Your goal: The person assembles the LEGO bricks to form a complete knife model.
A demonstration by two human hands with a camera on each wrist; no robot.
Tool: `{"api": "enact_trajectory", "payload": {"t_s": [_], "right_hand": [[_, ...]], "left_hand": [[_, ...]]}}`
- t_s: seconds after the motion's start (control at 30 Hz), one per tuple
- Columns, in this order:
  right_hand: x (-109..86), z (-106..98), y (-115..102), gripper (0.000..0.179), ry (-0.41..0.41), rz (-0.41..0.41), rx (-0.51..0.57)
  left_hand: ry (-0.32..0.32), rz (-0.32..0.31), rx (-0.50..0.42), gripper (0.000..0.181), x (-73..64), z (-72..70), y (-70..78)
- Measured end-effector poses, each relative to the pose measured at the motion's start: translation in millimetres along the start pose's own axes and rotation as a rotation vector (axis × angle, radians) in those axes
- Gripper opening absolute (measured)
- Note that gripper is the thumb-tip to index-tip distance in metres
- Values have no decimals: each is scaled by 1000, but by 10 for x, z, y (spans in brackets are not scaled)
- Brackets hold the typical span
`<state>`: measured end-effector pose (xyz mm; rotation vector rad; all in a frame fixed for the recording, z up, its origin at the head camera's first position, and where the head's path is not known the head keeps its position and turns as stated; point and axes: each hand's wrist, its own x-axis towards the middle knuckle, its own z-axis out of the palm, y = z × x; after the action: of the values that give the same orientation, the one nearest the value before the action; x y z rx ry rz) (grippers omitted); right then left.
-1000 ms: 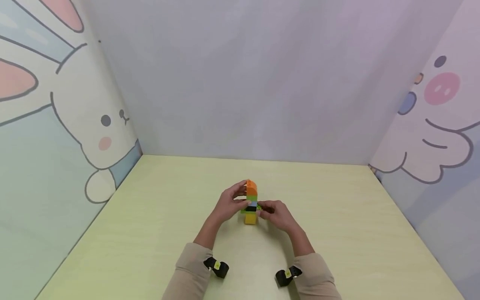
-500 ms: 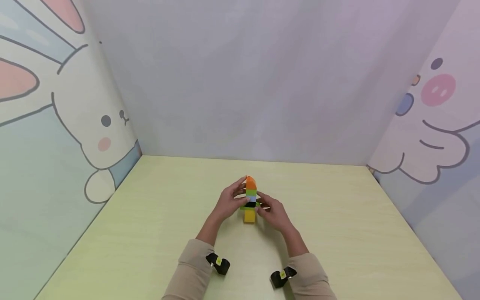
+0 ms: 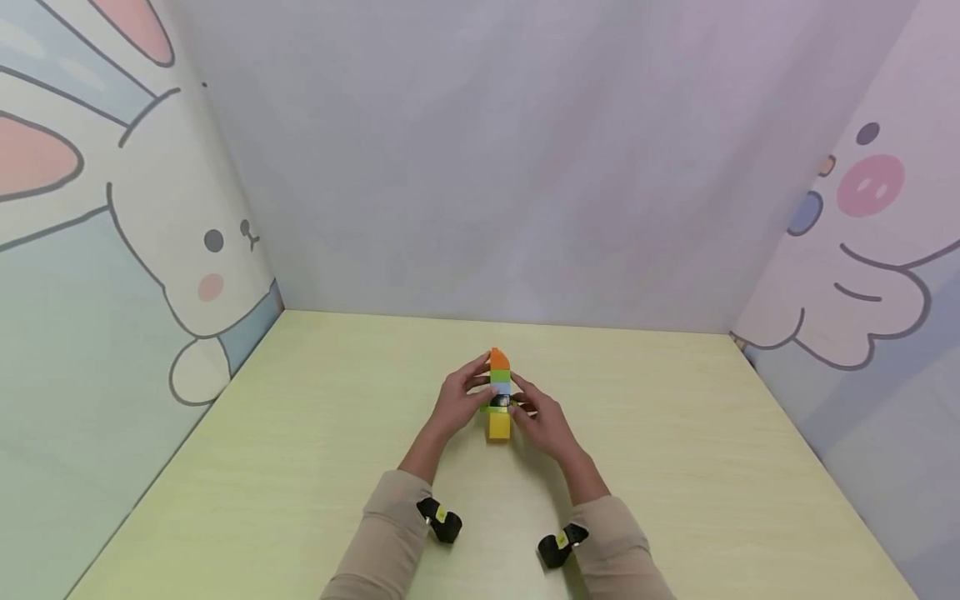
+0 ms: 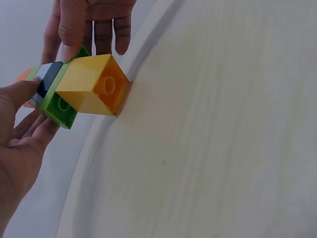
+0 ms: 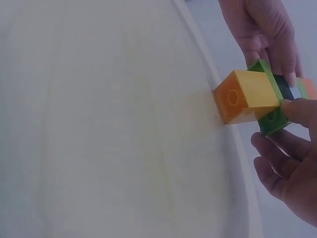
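A stack of toy building blocks stands between my two hands in the head view. A curved orange block [image 3: 499, 359] tops it. Below come a green block [image 3: 500, 376], a light blue one [image 3: 502, 388], a black one [image 5: 283, 87], a wider green block [image 4: 62, 110] and a yellow block [image 3: 498, 427] lowest. My left hand [image 3: 456, 403] grips the stack from the left, thumb on its near face at the light blue block. From the right my right hand [image 3: 547, 423] holds the wider green block, thumb in front. Both wrist views show the yellow block's hollow underside, tilted toward me.
The pale yellow table [image 3: 315, 417] spreads around the hands. A grey-white wall [image 3: 480, 167] rises behind it. Side panels carry a cartoon rabbit [image 3: 172, 217] at left and a pig [image 3: 870, 250] at right. A black wrist camera [image 3: 444, 523] sits at the left cuff.
The stack has shifted slightly up and away in the head view, with both hands. My right fingers have spread from the green block's end to higher along the stack's side.
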<state>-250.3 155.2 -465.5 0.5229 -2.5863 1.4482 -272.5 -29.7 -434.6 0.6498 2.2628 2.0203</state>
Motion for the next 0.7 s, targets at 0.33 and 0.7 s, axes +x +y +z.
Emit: {"api": "enact_trajectory", "payload": {"t_s": [0.33, 0.7], "right_hand": [[88, -19, 42, 61, -90, 63, -13], [129, -34, 64, 71, -152, 146, 12]], "left_hand": [[36, -40, 67, 52, 49, -5, -36], [18, -108, 85, 50, 94, 16, -84]]}}
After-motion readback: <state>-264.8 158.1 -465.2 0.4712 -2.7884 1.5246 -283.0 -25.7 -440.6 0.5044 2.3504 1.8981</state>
